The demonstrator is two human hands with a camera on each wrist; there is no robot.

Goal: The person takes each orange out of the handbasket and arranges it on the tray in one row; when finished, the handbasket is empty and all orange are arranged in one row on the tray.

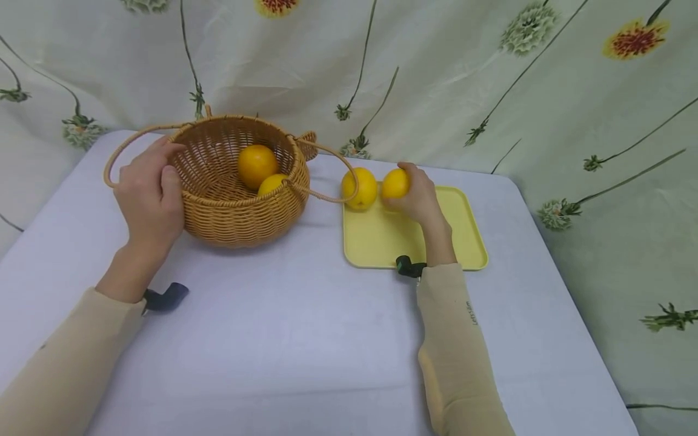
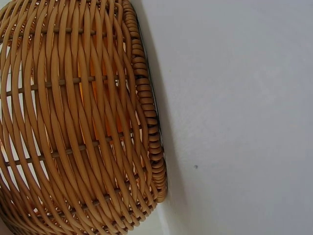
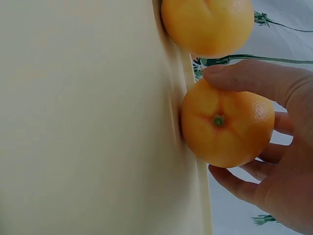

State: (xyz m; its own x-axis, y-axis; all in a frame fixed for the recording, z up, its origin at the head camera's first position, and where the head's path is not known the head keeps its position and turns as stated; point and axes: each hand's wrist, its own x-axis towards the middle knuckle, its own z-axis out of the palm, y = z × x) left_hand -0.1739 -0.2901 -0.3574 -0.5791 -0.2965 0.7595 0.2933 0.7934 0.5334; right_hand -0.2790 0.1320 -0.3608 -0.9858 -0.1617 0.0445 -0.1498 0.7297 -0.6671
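My left hand [image 1: 149, 191] grips the left rim of a round wicker basket [image 1: 240, 221], beside one of its looped handles. Inside the basket lie an orange [image 1: 257, 166] and a yellower fruit [image 1: 272, 183], partly hidden by the front rim. In the left wrist view the woven basket wall [image 2: 73, 117] fills the left side, with orange colour showing through the weave. My right hand [image 1: 417, 197] holds an orange [image 3: 227, 122] with thumb and fingers curved round it, at the back edge of a yellow tray [image 1: 382, 242]. Another orange [image 1: 360, 189] sits at the tray's back left corner.
A white cloth [image 1: 294, 339] covers the table. Floral fabric [image 1: 436, 85] hangs behind it and on the right. The basket's right handle [image 1: 349, 172] reaches out over the tray's back left corner, overlapping the orange there in the head view.
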